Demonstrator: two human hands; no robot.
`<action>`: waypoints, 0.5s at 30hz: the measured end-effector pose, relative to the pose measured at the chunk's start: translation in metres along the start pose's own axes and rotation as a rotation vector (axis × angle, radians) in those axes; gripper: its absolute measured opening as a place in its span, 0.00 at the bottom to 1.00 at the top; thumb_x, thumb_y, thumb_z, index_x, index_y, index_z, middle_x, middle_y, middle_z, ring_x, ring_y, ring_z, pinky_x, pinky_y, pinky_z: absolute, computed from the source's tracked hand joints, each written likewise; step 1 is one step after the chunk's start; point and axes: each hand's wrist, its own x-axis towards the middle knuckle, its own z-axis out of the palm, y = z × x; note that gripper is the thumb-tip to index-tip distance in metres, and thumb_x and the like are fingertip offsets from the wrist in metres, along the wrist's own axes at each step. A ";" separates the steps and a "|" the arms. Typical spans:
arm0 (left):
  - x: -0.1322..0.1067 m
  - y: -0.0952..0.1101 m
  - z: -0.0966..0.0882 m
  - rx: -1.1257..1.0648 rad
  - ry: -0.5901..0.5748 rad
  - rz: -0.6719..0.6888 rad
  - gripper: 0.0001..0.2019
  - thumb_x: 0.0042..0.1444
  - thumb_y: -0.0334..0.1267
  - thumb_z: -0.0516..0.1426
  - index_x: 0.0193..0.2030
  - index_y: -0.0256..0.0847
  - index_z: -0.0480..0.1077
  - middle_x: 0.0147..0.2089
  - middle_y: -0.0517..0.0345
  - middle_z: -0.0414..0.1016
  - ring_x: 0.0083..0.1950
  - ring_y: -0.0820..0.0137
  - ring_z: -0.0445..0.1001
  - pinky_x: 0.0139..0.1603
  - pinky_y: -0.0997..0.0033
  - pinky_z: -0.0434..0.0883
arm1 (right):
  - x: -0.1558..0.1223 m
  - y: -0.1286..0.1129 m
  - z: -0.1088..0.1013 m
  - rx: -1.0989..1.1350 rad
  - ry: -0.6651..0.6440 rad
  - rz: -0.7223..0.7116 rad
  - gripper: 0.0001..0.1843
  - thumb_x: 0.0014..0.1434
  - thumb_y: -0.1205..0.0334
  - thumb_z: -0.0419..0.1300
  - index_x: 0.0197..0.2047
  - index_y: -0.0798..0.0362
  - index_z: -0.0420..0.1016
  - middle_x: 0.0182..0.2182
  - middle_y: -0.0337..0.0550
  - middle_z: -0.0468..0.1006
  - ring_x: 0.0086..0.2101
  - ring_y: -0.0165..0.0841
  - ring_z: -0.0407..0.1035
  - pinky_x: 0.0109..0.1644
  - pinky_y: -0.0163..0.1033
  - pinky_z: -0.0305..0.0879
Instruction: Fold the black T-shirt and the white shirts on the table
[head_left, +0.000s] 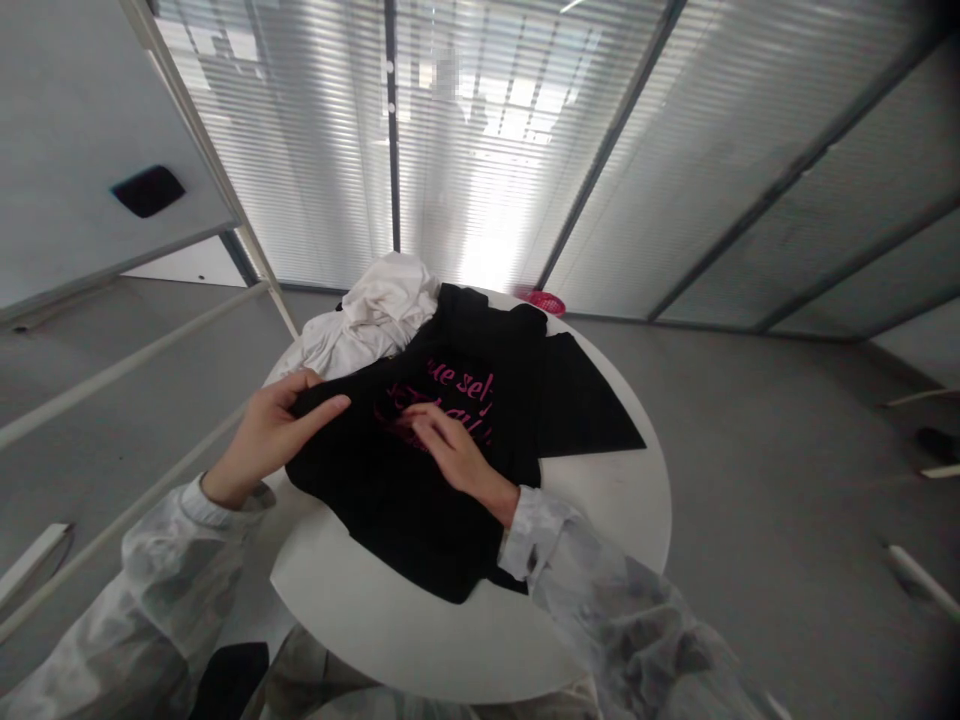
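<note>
A black T-shirt (420,520) with pink lettering lies over a round white table (450,650), one sleeve spread to the right. My left hand (277,430) pinches the shirt's left edge between thumb and fingers and holds it a little raised. Over the pink lettering, my right hand (454,450) rests on the cloth; its fingers are together and partly bent, and whether they grip any fabric cannot be made out. The left part of the shirt is folded or bunched near my left hand.
Crumpled white cloth (390,300) is piled at the table's back left. Behind the far edge shows a pink mesh object (545,301). A whiteboard on a frame (90,130) stands to the left, and glass panels with blinds (480,150) close off the back.
</note>
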 end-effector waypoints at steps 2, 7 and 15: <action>-0.013 0.008 0.011 0.100 -0.200 0.142 0.23 0.61 0.62 0.68 0.36 0.44 0.72 0.32 0.61 0.76 0.33 0.66 0.75 0.35 0.67 0.72 | 0.007 0.010 -0.012 0.146 0.230 0.184 0.20 0.79 0.43 0.51 0.62 0.44 0.72 0.52 0.42 0.86 0.52 0.39 0.82 0.59 0.46 0.77; -0.046 0.010 0.058 0.291 -0.623 0.500 0.08 0.73 0.46 0.61 0.51 0.48 0.76 0.50 0.54 0.85 0.46 0.62 0.85 0.45 0.66 0.76 | 0.031 0.032 -0.033 0.187 0.367 0.468 0.34 0.64 0.37 0.68 0.63 0.49 0.70 0.41 0.41 0.83 0.35 0.37 0.80 0.37 0.40 0.74; -0.060 0.023 0.070 0.164 -0.906 0.513 0.10 0.64 0.31 0.63 0.50 0.48 0.76 0.57 0.55 0.85 0.48 0.64 0.85 0.48 0.67 0.78 | 0.048 0.049 -0.033 0.031 0.491 0.349 0.26 0.61 0.58 0.64 0.63 0.46 0.72 0.33 0.33 0.78 0.31 0.34 0.75 0.38 0.40 0.71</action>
